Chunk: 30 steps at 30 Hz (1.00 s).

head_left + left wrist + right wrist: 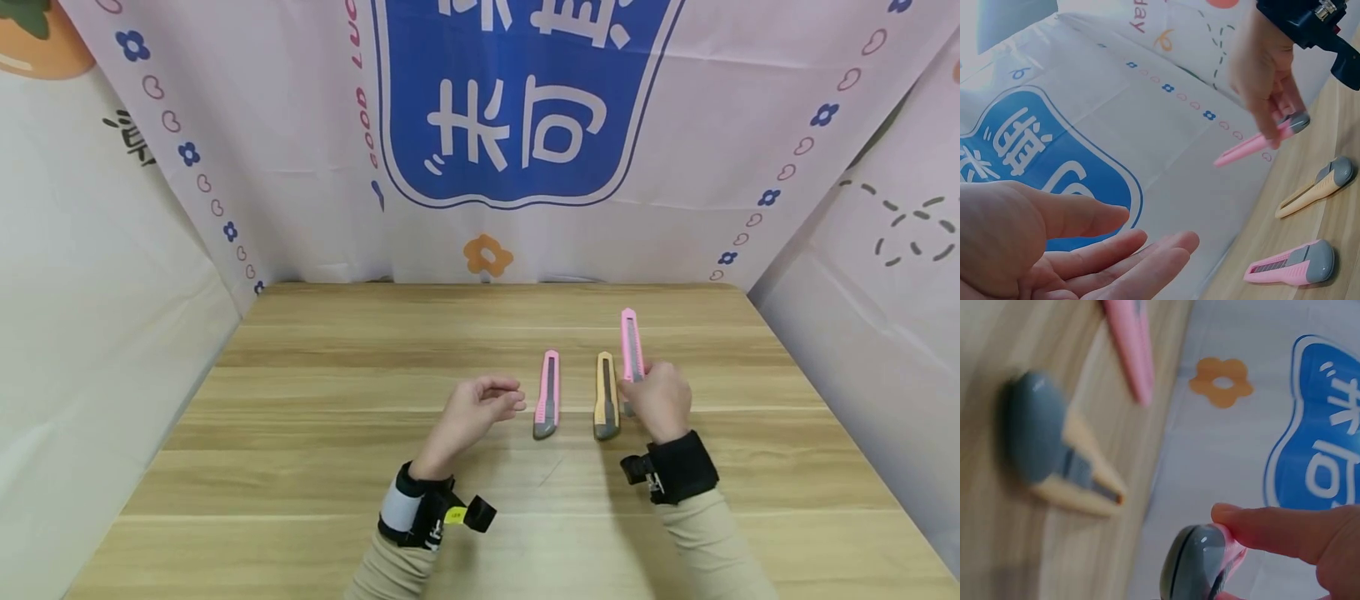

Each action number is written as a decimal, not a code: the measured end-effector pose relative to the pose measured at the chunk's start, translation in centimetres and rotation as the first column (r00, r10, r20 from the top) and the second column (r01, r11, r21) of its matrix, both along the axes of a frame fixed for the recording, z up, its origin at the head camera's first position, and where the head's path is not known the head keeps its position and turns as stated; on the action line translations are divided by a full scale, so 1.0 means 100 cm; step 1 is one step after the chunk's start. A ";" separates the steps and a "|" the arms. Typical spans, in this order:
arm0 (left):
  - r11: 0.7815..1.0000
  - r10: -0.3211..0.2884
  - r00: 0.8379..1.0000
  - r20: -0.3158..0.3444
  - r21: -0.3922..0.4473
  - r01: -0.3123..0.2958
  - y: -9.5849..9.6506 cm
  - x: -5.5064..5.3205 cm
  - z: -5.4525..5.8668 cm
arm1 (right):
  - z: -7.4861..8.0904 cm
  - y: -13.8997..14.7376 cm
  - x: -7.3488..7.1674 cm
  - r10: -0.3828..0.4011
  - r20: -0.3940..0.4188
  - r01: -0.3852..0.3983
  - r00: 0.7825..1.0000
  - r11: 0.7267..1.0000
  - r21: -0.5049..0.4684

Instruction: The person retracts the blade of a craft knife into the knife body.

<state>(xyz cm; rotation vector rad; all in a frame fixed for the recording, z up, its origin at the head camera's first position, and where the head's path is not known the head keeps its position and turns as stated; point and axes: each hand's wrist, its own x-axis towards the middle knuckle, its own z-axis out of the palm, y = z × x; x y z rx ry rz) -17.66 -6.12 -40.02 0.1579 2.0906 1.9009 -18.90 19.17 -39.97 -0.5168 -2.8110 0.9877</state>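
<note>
My right hand (660,402) pinches a pink utility knife (632,343) between thumb and fingers; in the left wrist view that knife (1254,147) is above the table, grey end toward me. Just left of it a yellow utility knife (606,396) lies on the table. Further left lies a second pink utility knife (549,393), roughly parallel to the yellow one. My left hand (480,410) is beside this second knife, apart from it, with relaxed fingers and nothing held. In the right wrist view the yellow knife's grey end (1038,428) looks blurred.
The wooden table (315,467) reaches back to a printed white cloth (300,208) hanging behind it. More cloth hangs at the left and right sides. Both wrists wear black straps with small cameras (480,514).
</note>
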 end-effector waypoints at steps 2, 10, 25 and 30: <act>1.000 -0.004 1.000 0.001 -0.002 0.004 -0.001 0.000 0.000 | -0.004 0.008 0.000 -0.013 0.052 0.013 0.999 1.000 0.007; 1.000 -0.010 1.000 -0.012 -0.010 0.009 -0.003 0.000 0.001 | -0.020 0.026 -0.005 -0.060 0.151 0.044 0.987 0.993 0.106; 1.000 -0.001 1.000 0.000 0.007 0.001 -0.004 -0.001 0.003 | -0.032 0.046 -0.008 -0.049 0.275 0.002 0.960 0.986 0.168; 1.000 -0.004 1.000 0.001 0.009 0.004 -0.004 -0.002 0.003 | -0.034 0.047 -0.010 -0.063 0.302 0.007 0.951 0.984 0.181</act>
